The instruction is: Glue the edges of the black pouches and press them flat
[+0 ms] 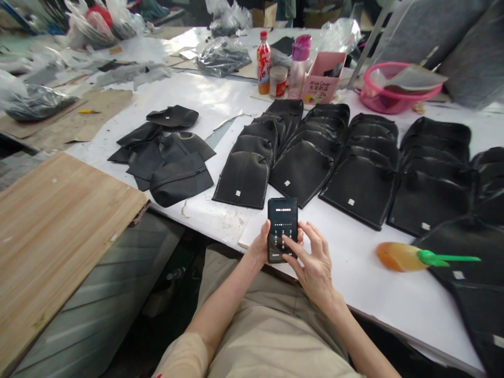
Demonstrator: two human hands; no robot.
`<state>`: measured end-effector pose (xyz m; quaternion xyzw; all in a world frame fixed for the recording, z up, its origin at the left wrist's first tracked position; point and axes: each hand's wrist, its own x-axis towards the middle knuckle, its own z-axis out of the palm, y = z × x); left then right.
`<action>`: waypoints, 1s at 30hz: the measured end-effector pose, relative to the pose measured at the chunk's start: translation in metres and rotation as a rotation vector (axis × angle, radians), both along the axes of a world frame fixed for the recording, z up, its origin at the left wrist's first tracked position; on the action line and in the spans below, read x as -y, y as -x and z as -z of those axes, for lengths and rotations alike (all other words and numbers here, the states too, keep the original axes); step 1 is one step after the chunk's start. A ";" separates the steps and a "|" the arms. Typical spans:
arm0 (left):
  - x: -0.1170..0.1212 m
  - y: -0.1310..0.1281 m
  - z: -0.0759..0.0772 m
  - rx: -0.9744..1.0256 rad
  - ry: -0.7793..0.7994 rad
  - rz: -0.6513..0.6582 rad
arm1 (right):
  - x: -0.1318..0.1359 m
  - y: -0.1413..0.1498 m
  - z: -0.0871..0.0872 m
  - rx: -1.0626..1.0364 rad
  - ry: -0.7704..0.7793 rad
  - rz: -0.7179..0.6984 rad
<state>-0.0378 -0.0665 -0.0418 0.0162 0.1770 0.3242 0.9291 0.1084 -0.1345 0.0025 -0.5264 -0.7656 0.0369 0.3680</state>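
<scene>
A black smartphone (277,247) stands upright at the table's front edge, its lit screen showing a number keypad and a row of dots. Wrapped round its left side and back is my left hand (260,244). My right hand (315,262) is at the phone's right side, fingers apart, with the index fingertip over the keypad and the thumb by the screen's lower edge. Just beyond the phone lie overlapping rows of black leather-like pieces (246,176) with small white labels. A loose pile of similar black pieces (181,178) lies to the left.
An orange squeeze bottle with a green nozzle (401,257) lies at the right. Behind the rows stand a red-capped drink bottle (263,65), a jar (278,83), a pink-lidded bottle (298,68), a pink box (323,79) and a pink basin (378,97). A wooden board (59,231) is at left.
</scene>
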 end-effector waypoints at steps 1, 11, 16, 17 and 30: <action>0.000 0.000 0.000 0.001 -0.003 0.005 | 0.000 0.000 0.000 -0.003 0.004 0.002; -0.002 -0.001 -0.001 -0.050 -0.119 -0.011 | 0.002 -0.005 0.002 0.011 -0.012 0.063; -0.002 -0.001 -0.001 -0.005 -0.177 -0.001 | 0.002 -0.005 0.001 -0.004 -0.019 0.054; -0.002 -0.001 -0.001 0.007 -0.179 0.005 | 0.003 -0.004 0.001 -0.013 -0.022 0.047; 0.000 0.005 -0.001 0.009 -0.097 0.059 | 0.007 0.011 0.002 -0.044 -0.004 -0.045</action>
